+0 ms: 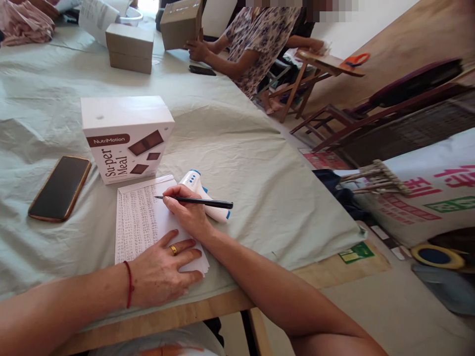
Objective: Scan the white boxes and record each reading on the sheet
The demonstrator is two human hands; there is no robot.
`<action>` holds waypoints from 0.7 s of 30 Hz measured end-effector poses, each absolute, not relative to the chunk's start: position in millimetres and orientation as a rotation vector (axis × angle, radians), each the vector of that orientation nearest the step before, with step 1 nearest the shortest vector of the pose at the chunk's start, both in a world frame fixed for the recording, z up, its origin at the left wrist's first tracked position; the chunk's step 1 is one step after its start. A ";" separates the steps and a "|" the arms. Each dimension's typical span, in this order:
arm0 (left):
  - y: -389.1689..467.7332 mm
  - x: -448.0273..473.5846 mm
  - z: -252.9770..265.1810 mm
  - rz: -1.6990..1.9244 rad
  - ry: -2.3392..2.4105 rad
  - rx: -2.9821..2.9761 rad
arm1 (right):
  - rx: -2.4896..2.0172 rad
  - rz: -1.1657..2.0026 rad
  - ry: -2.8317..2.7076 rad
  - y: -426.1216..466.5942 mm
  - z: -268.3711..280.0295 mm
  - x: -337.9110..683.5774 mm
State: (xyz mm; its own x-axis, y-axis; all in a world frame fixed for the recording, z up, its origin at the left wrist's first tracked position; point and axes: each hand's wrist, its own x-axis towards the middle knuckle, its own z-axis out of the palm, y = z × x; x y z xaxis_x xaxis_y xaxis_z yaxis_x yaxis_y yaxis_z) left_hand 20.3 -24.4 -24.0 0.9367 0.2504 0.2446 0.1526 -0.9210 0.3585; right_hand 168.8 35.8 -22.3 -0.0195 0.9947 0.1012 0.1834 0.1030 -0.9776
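Observation:
My right hand [187, 210] grips a black pen [208, 201], its tip at the upper part of a notepad [137, 222] whose page is partly covered with lines of handwriting. My left hand [166, 269], with a gold ring and a red wrist cord, lies flat across the lower part of the pad, fingers spread. Just beyond my right hand lies a white and blue infrared thermometer [191, 180], partly hidden by the hand and pen. Behind the pad stands a white NutriMotion box [128, 138]. To the left is a smartphone [59, 188] with a dark screen.
A green cloth [245, 158] covers the table. At the far side stands a small cardboard box [129, 49]; beside it a person's hands [198, 49] hold another carton [181, 24]. A dark flat object [202, 70] lies near them. Wooden stools [304, 74] and a large white sack [426, 193] are at right.

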 end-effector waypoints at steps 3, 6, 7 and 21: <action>-23.7 19.4 -22.4 0.378 0.279 2.743 | -1.269 1.050 -1.399 36.2 -23.2 169.4; -24.0 19.9 -22.0 0.385 0.293 2.752 | -1.243 1.033 -1.410 36.9 -23.4 169.9; -24.2 20.3 -22.0 0.388 0.297 2.759 | -1.226 1.026 -1.415 37.0 -23.2 170.1; -24.3 18.4 -20.2 0.300 0.282 2.720 | -1.222 0.986 -1.463 37.7 -24.1 170.8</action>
State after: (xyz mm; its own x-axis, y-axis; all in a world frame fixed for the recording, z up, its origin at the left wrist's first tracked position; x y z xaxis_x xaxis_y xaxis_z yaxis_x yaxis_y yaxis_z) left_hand 18.4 -24.3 -20.2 0.9568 0.2369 0.1686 0.1538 -0.9044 0.3979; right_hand 170.8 37.7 -24.1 -0.0435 0.9848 0.1682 0.2142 0.1736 -0.9612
